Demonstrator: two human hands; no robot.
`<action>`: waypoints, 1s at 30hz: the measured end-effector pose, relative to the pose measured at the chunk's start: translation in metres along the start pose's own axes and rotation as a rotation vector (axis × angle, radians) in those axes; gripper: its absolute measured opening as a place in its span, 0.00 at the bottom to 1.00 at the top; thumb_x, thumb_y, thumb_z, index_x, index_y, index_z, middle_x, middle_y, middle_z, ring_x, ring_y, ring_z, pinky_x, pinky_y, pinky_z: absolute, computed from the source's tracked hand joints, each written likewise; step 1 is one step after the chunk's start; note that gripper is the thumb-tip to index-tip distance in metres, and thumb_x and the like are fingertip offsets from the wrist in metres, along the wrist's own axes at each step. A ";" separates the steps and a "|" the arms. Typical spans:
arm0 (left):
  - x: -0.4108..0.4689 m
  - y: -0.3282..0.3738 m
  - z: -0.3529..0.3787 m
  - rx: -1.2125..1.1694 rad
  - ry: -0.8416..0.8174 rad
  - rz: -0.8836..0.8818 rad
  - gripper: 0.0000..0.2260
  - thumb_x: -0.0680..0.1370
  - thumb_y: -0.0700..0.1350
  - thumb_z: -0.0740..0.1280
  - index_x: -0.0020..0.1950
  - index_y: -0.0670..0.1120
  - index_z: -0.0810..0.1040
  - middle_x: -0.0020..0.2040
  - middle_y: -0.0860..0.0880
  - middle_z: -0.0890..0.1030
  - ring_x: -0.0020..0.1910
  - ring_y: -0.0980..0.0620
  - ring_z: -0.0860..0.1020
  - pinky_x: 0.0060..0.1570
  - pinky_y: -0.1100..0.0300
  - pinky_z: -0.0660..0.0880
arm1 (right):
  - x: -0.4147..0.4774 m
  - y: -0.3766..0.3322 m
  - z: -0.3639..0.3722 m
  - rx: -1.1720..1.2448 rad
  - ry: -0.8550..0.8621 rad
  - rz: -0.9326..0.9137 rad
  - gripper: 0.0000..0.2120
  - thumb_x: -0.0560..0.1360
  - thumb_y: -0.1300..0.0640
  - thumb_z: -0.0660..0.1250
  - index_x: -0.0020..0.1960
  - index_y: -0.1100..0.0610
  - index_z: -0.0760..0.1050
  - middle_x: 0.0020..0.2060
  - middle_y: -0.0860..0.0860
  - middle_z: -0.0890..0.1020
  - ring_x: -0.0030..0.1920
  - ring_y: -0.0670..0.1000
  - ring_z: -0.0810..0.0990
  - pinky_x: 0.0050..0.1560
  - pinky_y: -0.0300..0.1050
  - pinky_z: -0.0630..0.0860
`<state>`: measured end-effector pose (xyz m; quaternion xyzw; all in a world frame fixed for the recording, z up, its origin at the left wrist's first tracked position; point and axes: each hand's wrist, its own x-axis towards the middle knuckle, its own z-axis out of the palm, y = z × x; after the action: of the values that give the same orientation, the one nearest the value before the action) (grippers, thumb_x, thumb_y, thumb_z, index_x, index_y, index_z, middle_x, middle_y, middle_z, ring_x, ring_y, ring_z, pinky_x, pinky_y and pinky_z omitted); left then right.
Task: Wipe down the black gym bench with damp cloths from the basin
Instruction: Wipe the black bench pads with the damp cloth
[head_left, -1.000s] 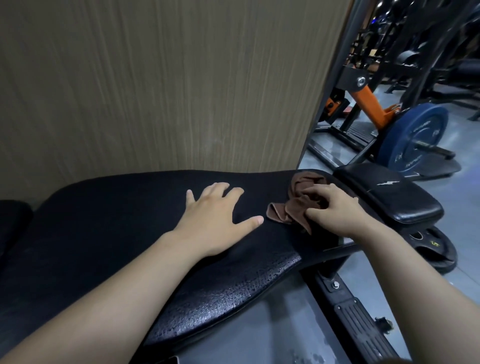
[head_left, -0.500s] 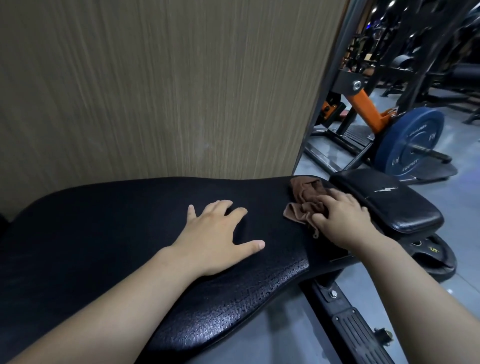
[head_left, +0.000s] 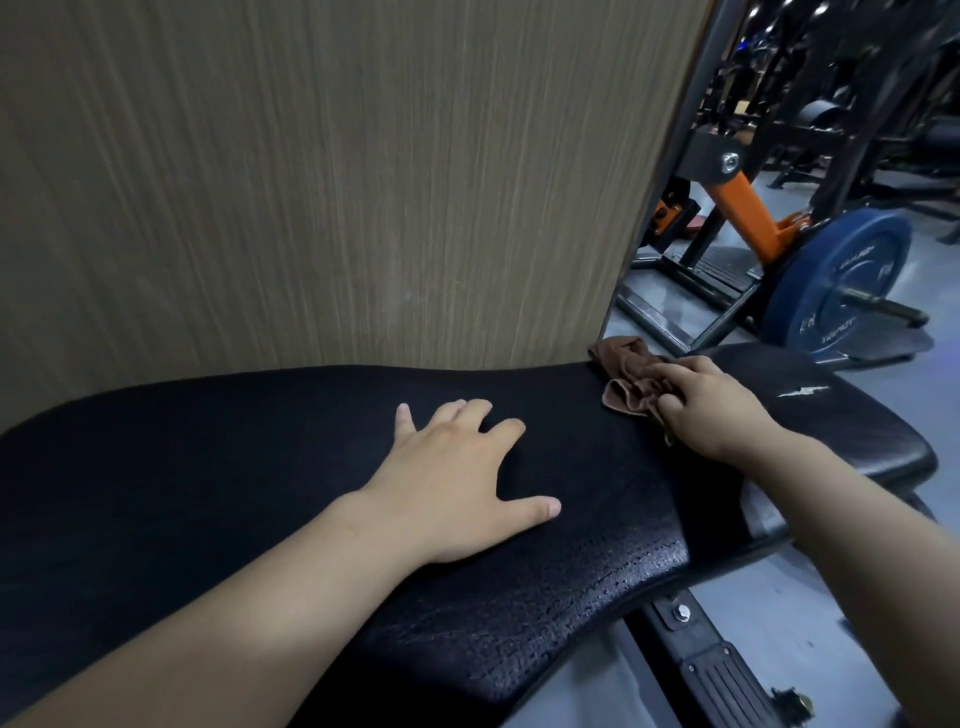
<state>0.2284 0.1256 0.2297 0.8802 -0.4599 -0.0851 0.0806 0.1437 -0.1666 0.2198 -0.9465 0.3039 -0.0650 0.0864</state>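
Nearest the camera, the rounded front edge of the black textured padded bench (head_left: 208, 467) overhangs the grey floor (head_left: 769, 603), with its black metal frame (head_left: 717, 670) running out below on the right. The bench's long axis runs left to right across the view.

On the middle of the pad the left hand (head_left: 452, 478) lies flat, fingers (head_left: 470, 410) spread wide and holding nothing, seemingly bracing.

Further right and further back, the right hand (head_left: 711, 410) presses a crumpled brown cloth (head_left: 631, 374) onto the pad, its fingers (head_left: 675, 371) curled over the bunched fabric. The cloth sits at the pad's far right corner, just beside the gap to the smaller black seat pad (head_left: 831, 415), and pokes out leftward and away from the fingers.

The right hand is therefore the one on the work. Nearly all the open pad stretches to its left, so the likely stroke runs along the long axis, and the left hand lies in that path.

The far edge seems to meet a wood-grain wall panel (head_left: 363, 182), leaving no visible room behind. The near edge is free.

Beyond stand an orange steel arm (head_left: 748, 208) and a blue round weight plate (head_left: 841, 291). No basin is in view.
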 end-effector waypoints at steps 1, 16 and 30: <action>0.005 0.001 -0.002 -0.001 -0.004 0.002 0.38 0.73 0.74 0.56 0.79 0.58 0.55 0.80 0.50 0.54 0.79 0.50 0.49 0.74 0.33 0.45 | 0.005 0.001 0.001 0.007 0.000 -0.020 0.22 0.78 0.53 0.60 0.72 0.45 0.69 0.72 0.54 0.68 0.69 0.61 0.69 0.68 0.52 0.67; 0.056 -0.008 0.003 0.014 0.022 -0.011 0.37 0.71 0.76 0.56 0.77 0.61 0.59 0.78 0.55 0.58 0.77 0.54 0.54 0.76 0.40 0.51 | 0.083 -0.020 0.013 0.047 -0.048 -0.284 0.19 0.75 0.35 0.61 0.61 0.41 0.76 0.51 0.49 0.77 0.56 0.54 0.77 0.54 0.48 0.72; -0.027 -0.092 -0.014 0.012 0.073 -0.252 0.38 0.71 0.75 0.56 0.78 0.62 0.57 0.79 0.56 0.55 0.78 0.56 0.50 0.77 0.42 0.48 | 0.052 -0.188 0.050 0.103 -0.092 -0.595 0.17 0.76 0.37 0.62 0.56 0.46 0.76 0.46 0.50 0.75 0.54 0.56 0.78 0.52 0.46 0.70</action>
<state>0.2899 0.2006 0.2247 0.9339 -0.3431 -0.0596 0.0808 0.3003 -0.0403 0.2131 -0.9903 0.0056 -0.0599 0.1252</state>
